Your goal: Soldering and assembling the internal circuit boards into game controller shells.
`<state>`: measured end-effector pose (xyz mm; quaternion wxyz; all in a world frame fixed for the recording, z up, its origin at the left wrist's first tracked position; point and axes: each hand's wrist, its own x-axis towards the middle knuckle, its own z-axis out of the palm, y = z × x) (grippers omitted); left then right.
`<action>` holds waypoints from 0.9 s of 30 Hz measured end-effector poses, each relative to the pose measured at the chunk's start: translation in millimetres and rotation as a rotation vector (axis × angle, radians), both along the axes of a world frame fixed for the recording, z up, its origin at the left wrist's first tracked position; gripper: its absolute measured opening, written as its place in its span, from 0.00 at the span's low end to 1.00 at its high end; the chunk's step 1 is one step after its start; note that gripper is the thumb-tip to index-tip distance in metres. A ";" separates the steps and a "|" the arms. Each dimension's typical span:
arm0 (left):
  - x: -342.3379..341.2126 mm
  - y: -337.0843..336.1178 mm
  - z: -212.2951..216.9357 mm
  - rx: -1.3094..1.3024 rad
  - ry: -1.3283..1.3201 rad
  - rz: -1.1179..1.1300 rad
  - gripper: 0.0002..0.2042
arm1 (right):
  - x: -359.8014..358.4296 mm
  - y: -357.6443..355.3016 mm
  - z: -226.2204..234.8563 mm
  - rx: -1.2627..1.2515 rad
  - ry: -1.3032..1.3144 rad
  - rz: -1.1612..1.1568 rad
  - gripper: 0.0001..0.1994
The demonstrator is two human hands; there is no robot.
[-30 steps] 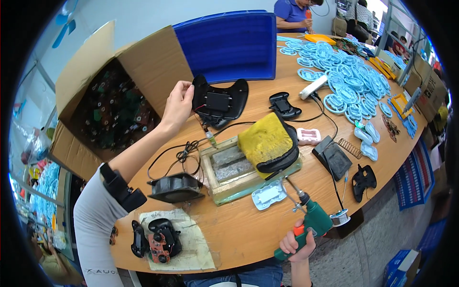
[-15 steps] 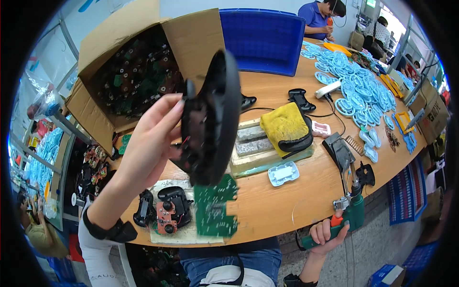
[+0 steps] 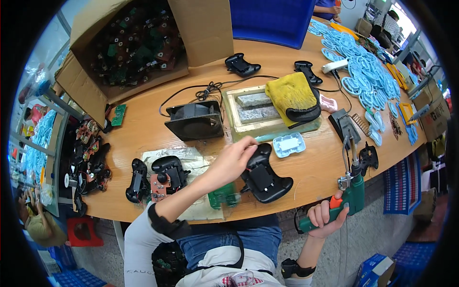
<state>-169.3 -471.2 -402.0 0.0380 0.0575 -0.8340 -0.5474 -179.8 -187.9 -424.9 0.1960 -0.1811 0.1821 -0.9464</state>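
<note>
My left hand [image 3: 234, 160], fingers closed, grips the upper left edge of a black game controller shell [image 3: 267, 179] low over the table's front part. The shell's inner side faces up. In my right hand [image 3: 326, 217] is a green soldering gun [image 3: 355, 201] with an orange trigger, its front end pointing up beside the iron stand [image 3: 345, 125]. A green circuit board [image 3: 222, 197], blurred and partly behind my left forearm, lies left of the shell. Farther left are a black controller half [image 3: 138, 181] and another shell [image 3: 173, 168] with a reddish board [image 3: 160, 186] on it.
A black fan [image 3: 193, 120] stands behind the work spot. Beside it, a tray with metal bars [image 3: 258, 112] bears a yellow cloth [image 3: 292, 95]. A light-blue case [image 3: 289, 144] sits in front. A cardboard box [image 3: 205, 33] of boards and a blue bin [image 3: 267, 21] stand at the back.
My left hand has brought the black shell down from in front of the view to low over the table, uncovering the fan. My right hand still holds the soldering gun. The view has tilted downward.
</note>
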 end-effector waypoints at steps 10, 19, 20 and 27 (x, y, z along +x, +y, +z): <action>23.7 16.8 17.1 -0.542 0.313 0.091 0.17 | -2.4 7.5 -9.4 0.048 -0.049 -0.052 0.21; 111.7 43.5 -14.0 -0.609 0.000 0.039 0.28 | -15.4 -5.7 -20.9 0.167 -0.017 0.016 0.21; 111.1 43.2 -13.0 -0.602 -0.002 0.036 0.28 | -17.1 -10.1 -20.3 0.173 -0.020 0.013 0.21; 113.8 15.1 13.8 -0.055 -0.362 0.264 0.16 | -31.1 -27.4 -35.3 0.361 0.073 -0.050 0.24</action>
